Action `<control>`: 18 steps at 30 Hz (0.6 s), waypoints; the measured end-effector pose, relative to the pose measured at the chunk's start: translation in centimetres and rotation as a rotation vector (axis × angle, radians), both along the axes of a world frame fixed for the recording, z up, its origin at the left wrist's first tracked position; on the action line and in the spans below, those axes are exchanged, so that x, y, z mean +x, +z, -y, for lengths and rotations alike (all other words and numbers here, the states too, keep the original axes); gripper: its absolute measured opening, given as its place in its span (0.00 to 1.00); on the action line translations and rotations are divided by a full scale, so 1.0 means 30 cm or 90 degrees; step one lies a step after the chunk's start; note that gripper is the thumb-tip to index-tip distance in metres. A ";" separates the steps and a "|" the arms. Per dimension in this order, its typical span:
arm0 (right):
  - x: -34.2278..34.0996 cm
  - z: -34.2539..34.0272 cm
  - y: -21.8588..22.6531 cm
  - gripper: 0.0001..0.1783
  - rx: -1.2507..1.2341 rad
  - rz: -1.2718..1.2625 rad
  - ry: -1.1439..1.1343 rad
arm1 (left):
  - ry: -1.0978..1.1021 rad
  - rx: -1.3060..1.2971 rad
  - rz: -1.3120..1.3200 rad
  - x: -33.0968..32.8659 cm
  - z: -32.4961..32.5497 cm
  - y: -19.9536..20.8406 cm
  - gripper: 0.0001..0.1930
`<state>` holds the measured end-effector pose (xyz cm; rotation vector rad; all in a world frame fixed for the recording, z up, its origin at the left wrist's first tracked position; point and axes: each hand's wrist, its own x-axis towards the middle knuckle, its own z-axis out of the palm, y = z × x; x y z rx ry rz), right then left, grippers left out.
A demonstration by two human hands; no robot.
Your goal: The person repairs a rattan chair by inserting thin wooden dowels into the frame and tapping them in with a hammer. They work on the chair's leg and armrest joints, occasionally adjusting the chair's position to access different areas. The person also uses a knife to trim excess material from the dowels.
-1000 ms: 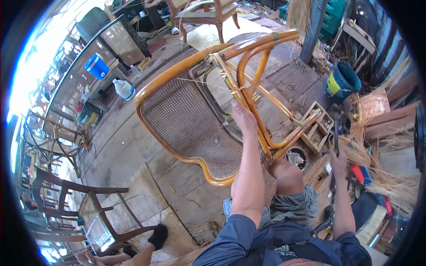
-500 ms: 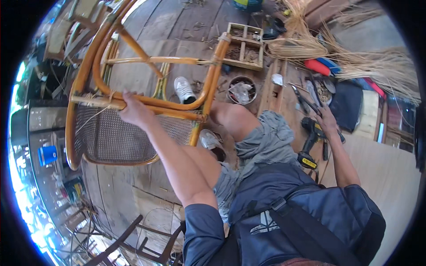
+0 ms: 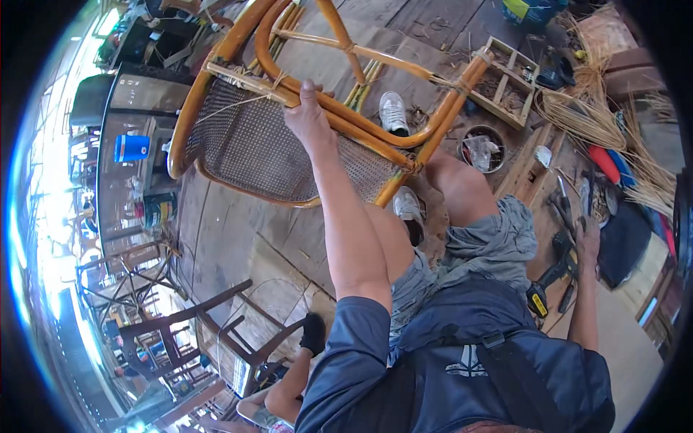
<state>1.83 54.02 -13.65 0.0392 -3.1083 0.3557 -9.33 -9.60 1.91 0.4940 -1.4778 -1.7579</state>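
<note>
My left hand (image 3: 309, 121) is closed round the rail of a cane chair frame (image 3: 426, 155), which is tipped over in front of my legs. Its woven cane panel (image 3: 253, 148) faces up, below that hand. A pale strip (image 3: 242, 79) runs along the rail, tied on with thin cane whose loose end trails over the weave. My right hand (image 3: 587, 242) is low among dark hand tools on the wooden board at the right. Beside it lies a black and yellow cordless drill (image 3: 552, 274). Whether those fingers grip a tool is not clear.
A metal bowl (image 3: 501, 157) with plastic scraps and a divided wooden box (image 3: 516, 115) stand past my knee. Bundled cane strands (image 3: 577, 119) lie at the far right. Dark wooden chair frames (image 3: 216, 325) and another person's leg (image 3: 292, 382) are at the lower left.
The view has turned leftward, so the chair and tools appear further right. My left hand keeps its hold on the rail. Another person's leg has come into view at the lower left.
</note>
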 end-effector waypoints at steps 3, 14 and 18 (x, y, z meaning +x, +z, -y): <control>-0.087 0.157 0.052 0.14 -0.156 0.022 -0.010 | -0.009 0.011 0.003 0.025 0.003 0.004 0.17; -0.294 0.728 0.002 0.14 -0.391 -0.002 0.213 | -0.007 -0.072 0.111 0.018 0.044 -0.043 0.19; -0.349 0.888 0.108 0.14 -0.527 0.071 0.206 | 0.030 -0.006 0.006 0.037 0.005 -0.034 0.22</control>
